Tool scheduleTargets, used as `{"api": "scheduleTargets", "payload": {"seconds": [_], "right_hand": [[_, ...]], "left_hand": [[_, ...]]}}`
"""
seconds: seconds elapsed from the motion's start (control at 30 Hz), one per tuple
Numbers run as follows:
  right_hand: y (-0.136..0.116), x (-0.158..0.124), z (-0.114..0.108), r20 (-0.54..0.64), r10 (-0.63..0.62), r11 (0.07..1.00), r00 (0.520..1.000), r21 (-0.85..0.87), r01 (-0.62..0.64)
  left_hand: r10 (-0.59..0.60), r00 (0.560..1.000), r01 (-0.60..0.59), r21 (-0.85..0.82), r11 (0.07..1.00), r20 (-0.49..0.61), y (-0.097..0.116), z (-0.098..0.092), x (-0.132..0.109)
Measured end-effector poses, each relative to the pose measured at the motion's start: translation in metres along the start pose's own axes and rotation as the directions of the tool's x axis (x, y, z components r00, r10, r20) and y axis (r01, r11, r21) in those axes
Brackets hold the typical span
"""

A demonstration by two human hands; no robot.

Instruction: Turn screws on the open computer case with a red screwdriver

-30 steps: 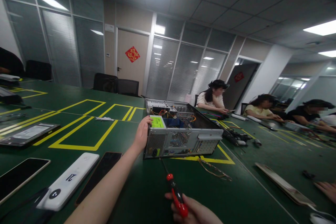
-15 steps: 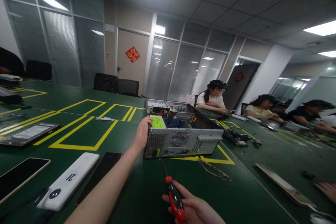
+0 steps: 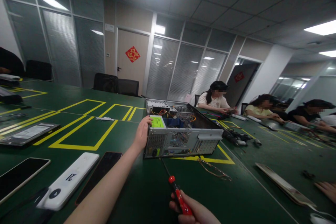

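green table (image 3: 147,189) with yellow tape boxes, glass-walled office behind. open computer case (image 3: 183,138) lay on its side mid-table, rear panel facing the camera, cables and a green-labelled power supply (image 3: 157,122) showing inside. left hand (image 3: 142,133) gripped the case's top left rear corner, fingers pressed together and curled over the rim right beside the green label. right hand (image 3: 195,211) sat at the bottom edge of the view, partly cut off, fingers wrapped tight round the red handle of a screwdriver (image 3: 180,196). shaft pointed up-left at the lower rear edge of the case; tip on it or just short, couldn't tell. left forearm crossed the table diagonally. left of it: white power bank (image 3: 69,182) marked 21, dark phone (image 3: 101,171) just beside it, another phone (image 3: 21,175) further left, tablet (image 3: 27,133) beyond. right of the case: thin wire loop (image 3: 214,169) near the yellow tape, long flat metal strip (image 3: 285,185) further out, another person's hand (image 3: 327,189) at the right edge. small dark tools (image 3: 236,136) lay just off the case's right side. three people sat at the far right end, well apart from the case.
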State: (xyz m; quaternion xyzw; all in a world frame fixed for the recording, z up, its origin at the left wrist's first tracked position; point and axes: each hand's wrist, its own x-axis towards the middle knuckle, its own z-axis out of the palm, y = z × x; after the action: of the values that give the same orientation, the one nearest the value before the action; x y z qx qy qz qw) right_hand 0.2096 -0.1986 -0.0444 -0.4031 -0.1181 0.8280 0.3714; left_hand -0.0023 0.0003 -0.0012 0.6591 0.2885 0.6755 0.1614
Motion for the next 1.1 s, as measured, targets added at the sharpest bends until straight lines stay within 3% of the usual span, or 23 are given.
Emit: {"api": "scheduleTargets", "payload": {"seconds": [0.23, 0.47, 0.7, 0.83, 0.97, 1.1], "right_hand": [[0.002, -0.007, 0.003, 0.186, -0.032, 0.985, 0.982, -0.163, 0.063], [0.003, 0.0, -0.003, -0.007, -0.186, 0.955, 0.983, -0.236, 0.179], [-0.003, -0.004, -0.002, 0.021, -0.122, 0.976, 0.992, -0.181, 0.124], [-0.004, -0.009, 0.008, 0.146, -0.203, 0.95, 0.968, -0.209, 0.231], [-0.005, -0.012, 0.026, 0.158, -0.366, 0.877, 0.917, -0.271, 0.397], [-0.007, -0.01, 0.046, 0.185, -0.385, 0.854, 0.904, -0.3, 0.425]], "left_hand": [[0.0, 1.0, 0.0, 0.005, 1.0, 0.005, -0.003, 0.0, -0.001], [0.011, 1.0, -0.011, 0.001, 1.0, -0.004, 0.001, 0.0, 0.0], [-0.007, 1.0, 0.007, 0.006, 1.0, -0.004, 0.001, 0.0, 0.0], [-0.011, 1.0, 0.011, 0.005, 1.0, -0.002, 0.0, 0.0, 0.0], [-0.016, 1.0, 0.016, 0.003, 1.0, 0.003, 0.0, 0.0, 0.0], [-0.024, 1.0, 0.024, -0.001, 1.0, 0.004, 0.001, 0.0, -0.001]]}}
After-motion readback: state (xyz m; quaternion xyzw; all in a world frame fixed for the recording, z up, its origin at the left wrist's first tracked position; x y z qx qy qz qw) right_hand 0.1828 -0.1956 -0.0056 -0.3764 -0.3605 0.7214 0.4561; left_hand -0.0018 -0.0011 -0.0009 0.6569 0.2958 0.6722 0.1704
